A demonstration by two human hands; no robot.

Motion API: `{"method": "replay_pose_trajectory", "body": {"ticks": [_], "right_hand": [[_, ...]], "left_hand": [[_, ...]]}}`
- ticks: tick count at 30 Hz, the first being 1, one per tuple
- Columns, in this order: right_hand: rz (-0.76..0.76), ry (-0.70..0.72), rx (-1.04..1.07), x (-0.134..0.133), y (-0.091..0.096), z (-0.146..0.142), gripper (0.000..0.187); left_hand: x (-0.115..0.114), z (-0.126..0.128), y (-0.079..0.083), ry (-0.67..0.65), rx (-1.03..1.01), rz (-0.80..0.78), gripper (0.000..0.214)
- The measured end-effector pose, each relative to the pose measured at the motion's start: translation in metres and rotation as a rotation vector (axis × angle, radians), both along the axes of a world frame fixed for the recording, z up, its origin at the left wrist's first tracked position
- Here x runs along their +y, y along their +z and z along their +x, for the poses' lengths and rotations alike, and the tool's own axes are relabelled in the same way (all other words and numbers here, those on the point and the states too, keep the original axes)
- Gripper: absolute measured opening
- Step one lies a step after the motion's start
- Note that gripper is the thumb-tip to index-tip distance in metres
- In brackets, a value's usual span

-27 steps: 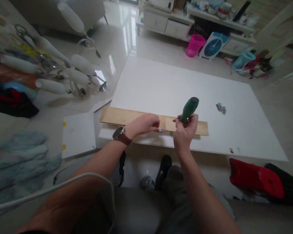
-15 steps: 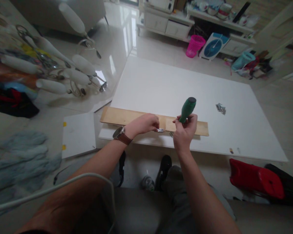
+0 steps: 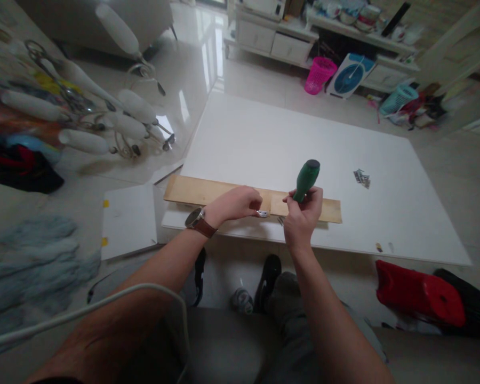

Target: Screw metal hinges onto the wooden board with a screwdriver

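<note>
My right hand (image 3: pixel 302 216) is closed round a screwdriver with a green handle (image 3: pixel 306 180), held nearly upright, its tip hidden behind my fingers at the wooden strip (image 3: pixel 208 193). My left hand (image 3: pixel 234 204), with a brown-strapped watch on the wrist, pinches a small metal fitting (image 3: pixel 263 214) against the strip's near edge. The strip lies along the front edge of a large white board (image 3: pixel 296 149) on the floor.
A little heap of screws (image 3: pixel 361 177) lies on the board to the right. A small white panel (image 3: pixel 128 220) sits left of the board, a chandelier (image 3: pixel 84 112) further left. A red tool case (image 3: pixel 420 293) is at my right; a pink basket (image 3: pixel 320 73) stands behind.
The green handle has shifted slightly up and left in my right hand. My left hand has stayed on the metal fitting.
</note>
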State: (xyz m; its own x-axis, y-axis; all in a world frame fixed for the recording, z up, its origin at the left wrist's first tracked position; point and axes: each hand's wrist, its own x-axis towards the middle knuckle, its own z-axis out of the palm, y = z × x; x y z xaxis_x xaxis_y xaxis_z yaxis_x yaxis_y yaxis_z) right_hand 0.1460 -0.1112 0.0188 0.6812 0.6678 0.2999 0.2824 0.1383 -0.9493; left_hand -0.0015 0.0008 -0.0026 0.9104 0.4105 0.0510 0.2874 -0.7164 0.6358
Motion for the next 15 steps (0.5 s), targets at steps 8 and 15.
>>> {"method": "replay_pose_trajectory", "body": {"ticks": [8, 15], "right_hand": [[-0.029, 0.000, -0.018, -0.0011, 0.0004, 0.0005, 0.022], [-0.185, 0.043, -0.084, -0.0030, 0.0037, 0.0006, 0.019]], "left_hand": [[0.0021, 0.0002, -0.0028, -0.030, -0.020, -0.069, 0.010], [0.0023, 0.0009, -0.0065, 0.014, -0.009, -0.045, 0.009]]}}
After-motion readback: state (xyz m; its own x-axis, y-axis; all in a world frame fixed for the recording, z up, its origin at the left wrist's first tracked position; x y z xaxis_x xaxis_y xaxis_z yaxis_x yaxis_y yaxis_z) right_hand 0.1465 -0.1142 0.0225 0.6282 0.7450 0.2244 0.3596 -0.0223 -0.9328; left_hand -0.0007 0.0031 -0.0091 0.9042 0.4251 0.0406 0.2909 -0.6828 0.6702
